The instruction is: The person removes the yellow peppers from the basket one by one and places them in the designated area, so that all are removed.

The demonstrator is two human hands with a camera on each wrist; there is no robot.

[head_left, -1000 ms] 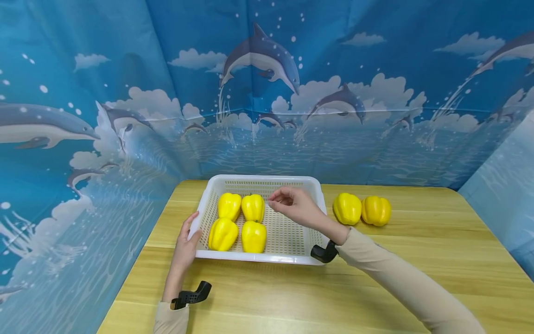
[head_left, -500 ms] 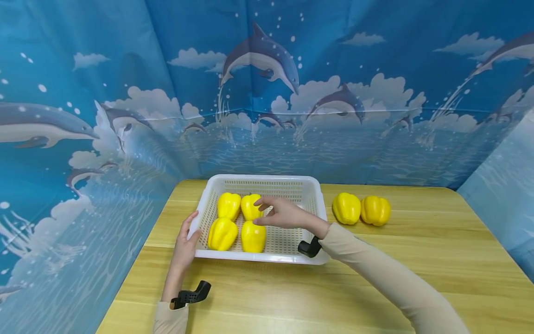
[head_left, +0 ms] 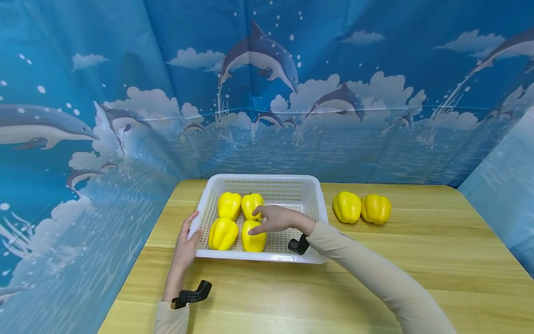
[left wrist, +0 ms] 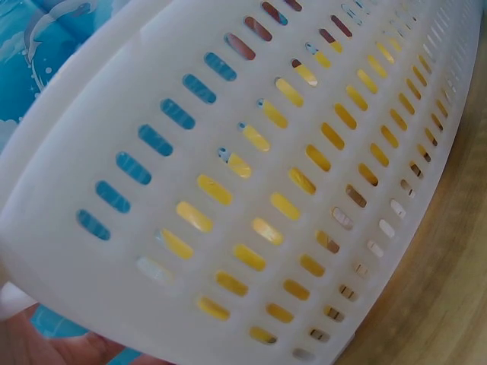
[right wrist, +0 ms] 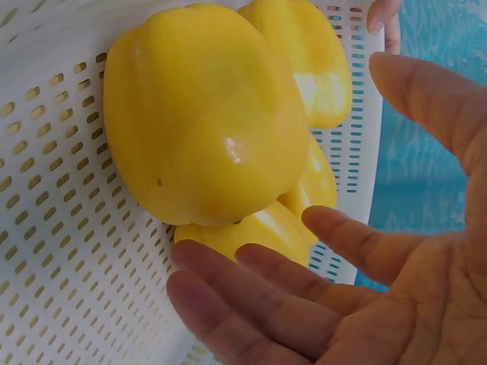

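Several yellow bell peppers lie in a white plastic basket [head_left: 267, 257] with slotted walls. My right hand [head_left: 280, 219] hovers over the near right pepper [head_left: 253, 242], thumb and fingers spread apart. In the right wrist view that pepper [right wrist: 205, 114] stands in front of the open palm, with the fingertips [right wrist: 205, 258] near its end; contact is not plain. My left hand [head_left: 186, 241] holds the basket's left rim. The left wrist view shows the slotted basket wall [left wrist: 190, 152] close up, with part of the fingers [left wrist: 76, 348] at the lower left.
Two more yellow bell peppers, one on the left [head_left: 347, 207] and one on the right [head_left: 376, 209], lie side by side on the wooden table [head_left: 417, 260], right of the basket. A blue dolphin-printed curtain [head_left: 267, 93] hangs behind the table.
My right hand has moved left and toward the near right pepper, and its fingers have spread. The left hand, basket and peppers have stayed in place.
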